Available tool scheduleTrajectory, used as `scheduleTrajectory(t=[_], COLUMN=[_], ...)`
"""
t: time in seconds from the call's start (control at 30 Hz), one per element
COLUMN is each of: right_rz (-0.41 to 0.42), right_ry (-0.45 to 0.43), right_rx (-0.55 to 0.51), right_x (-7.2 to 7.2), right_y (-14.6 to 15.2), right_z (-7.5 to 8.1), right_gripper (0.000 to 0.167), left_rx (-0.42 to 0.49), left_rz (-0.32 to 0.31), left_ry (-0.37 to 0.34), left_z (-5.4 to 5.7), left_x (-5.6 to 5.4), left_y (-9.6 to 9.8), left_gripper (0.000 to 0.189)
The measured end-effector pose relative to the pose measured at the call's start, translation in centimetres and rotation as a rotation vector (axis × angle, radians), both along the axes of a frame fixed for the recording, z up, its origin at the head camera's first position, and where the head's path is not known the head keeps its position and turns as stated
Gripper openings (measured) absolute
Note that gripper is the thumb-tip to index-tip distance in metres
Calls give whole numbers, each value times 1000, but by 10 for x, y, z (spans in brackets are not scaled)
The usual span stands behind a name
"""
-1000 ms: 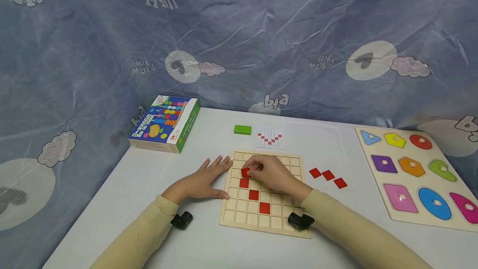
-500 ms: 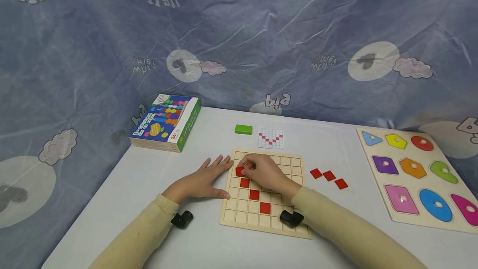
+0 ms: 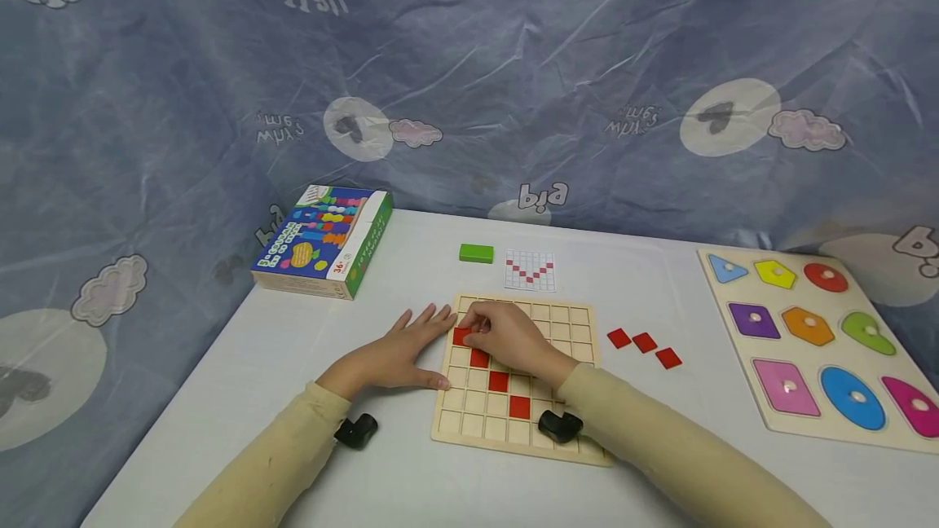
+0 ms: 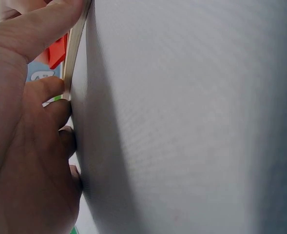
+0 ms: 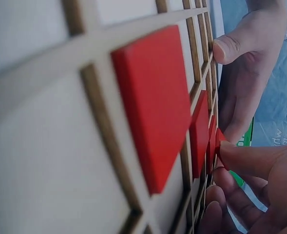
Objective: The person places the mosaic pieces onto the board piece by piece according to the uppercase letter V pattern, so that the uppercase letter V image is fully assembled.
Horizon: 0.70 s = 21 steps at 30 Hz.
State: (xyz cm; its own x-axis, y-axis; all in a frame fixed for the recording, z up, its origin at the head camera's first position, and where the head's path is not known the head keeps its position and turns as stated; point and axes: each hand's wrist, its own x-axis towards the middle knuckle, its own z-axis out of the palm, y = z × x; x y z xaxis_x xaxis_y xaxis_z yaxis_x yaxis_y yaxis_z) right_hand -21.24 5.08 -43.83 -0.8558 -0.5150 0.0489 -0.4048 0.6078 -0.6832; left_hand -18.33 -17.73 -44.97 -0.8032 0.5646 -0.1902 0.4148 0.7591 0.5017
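My right hand pinches a red square tile over the left column of a wooden grid board. In the right wrist view, thumb and fingers are on that tile, which tilts against the grid. Three more red tiles sit in the board's cells, stepping diagonally: the upper one, a middle one and a lower one. With fingers spread, my left hand lies on the table, its thumb and fingertips at the board's left edge.
Three loose red tiles lie right of the board. Behind it are a green block and a pattern card with a red V of squares. A game box stands back left, a shape puzzle at right.
My right hand has moved left with the red tile, from above the second column to the leftmost column. The left hand stays in place.
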Motion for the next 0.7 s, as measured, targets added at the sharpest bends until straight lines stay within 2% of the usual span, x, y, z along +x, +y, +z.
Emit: scheduleTrajectory(t=[0.37, 0.7], right_rz=[-7, 27], right_ry=[49, 67], right_rx=[76, 94], right_x=[1, 0], right_y=[-4, -4], right_z=[0, 0], right_gripper=[12, 15], left_rx=[1, -5], left_rz=[1, 4], left_ry=[-4, -6], left_z=[2, 2], left_x=[1, 1], left_y=[0, 0], left_gripper=[104, 104])
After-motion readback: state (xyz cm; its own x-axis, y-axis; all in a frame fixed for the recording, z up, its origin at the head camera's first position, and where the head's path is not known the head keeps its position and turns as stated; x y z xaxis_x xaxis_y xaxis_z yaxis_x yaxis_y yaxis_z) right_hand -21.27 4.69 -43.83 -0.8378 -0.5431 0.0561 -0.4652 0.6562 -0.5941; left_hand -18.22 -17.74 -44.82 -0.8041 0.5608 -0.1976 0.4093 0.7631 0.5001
